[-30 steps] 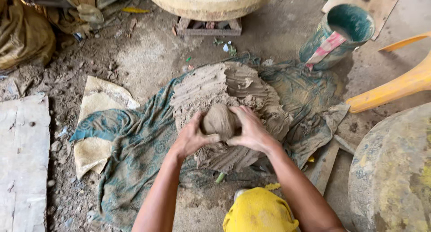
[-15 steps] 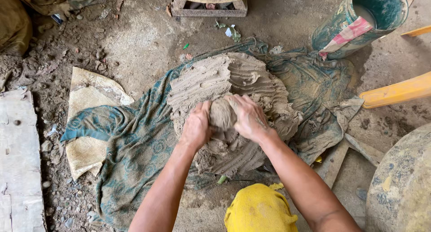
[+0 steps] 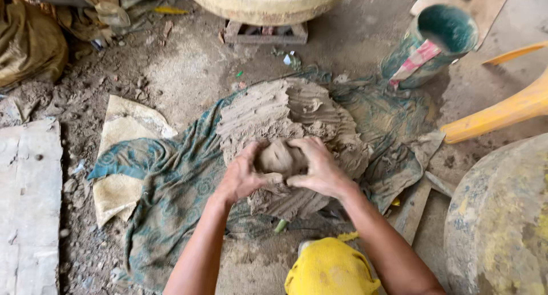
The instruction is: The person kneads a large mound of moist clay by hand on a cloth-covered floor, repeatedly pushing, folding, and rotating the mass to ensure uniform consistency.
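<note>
Clay mound (image 3: 285,115) sits on a cloth (image 3: 171,198) spread over the floor (image 3: 188,72). A clay lump (image 3: 279,157) rests on the near edge of the mound, between 2 hands: left hand (image 3: 242,175) on its left side, right hand (image 3: 319,169) on its right, both touching it. Behind the mound, a round slab (image 3: 268,1) sits on a wooden frame (image 3: 265,33). Right rear: a bucket (image 3: 436,43) stands at the cloth's far right edge. Right of the cloth: a large rounded vessel (image 3: 496,221). Left of the cloth: a sack piece (image 3: 123,158) lies partly under it, with a flat board (image 3: 28,203) further left. A knee (image 3: 331,269) is just in front of the mound.
</note>
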